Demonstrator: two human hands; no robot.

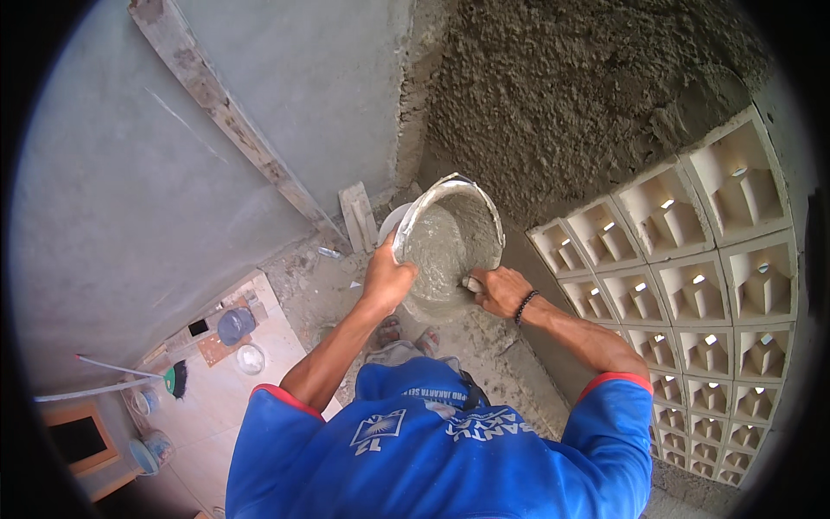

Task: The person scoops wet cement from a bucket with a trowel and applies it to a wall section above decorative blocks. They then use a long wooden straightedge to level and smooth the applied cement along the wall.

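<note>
A mortar-smeared bucket (486, 221) is tilted in front of me, its mouth turned up toward my view. Wet grey mortar (435, 244) lies inside it. My left hand (389, 278) is closed on the left edge of the bucket. At the lower right of the rim, my right hand (503, 291) is closed around a short pale handle (472, 284); whatever the handle belongs to is hidden. Behind the bucket's left side shows part of a second white bucket (391, 221).
Rough wet mortar covers the wall (553, 95) ahead right, above pale ventilation blocks (700, 290). A long board (225, 112) leans on the smooth grey wall at left. Pails (235, 326), a white bowl (251, 359) and a green-headed broom (175, 379) stand on tiles lower left.
</note>
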